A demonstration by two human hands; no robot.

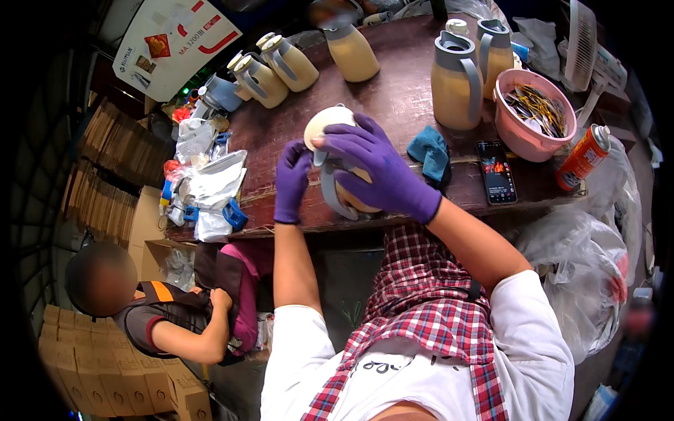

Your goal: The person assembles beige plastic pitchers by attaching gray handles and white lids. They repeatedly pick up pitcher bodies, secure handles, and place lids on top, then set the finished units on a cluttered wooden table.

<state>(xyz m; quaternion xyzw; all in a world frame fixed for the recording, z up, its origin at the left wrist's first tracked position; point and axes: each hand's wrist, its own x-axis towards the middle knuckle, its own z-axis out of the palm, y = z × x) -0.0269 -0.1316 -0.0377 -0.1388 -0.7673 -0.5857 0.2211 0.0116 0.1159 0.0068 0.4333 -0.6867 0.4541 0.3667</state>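
Observation:
A cream vacuum jug (359,184) with a grey handle stands at the table's front edge, its pale round lid (328,121) facing up toward me. My right hand (379,167), in a purple glove, is wrapped over the jug's upper part, its fingers reaching across the lid. At the lid's left side is my left hand (293,179), also gloved in purple, with its fingers curled together; whatever they pinch, if anything, is too small to make out. Right of the jug lies a crumpled teal cloth (429,150).
More jugs (455,84) stand at the back of the dark red table (281,133). To the right are a phone (496,172), a pink basin (516,133) of thin strips and an orange spray can (583,158). Plastic bags (217,179) lie left; another person (182,316) sits there.

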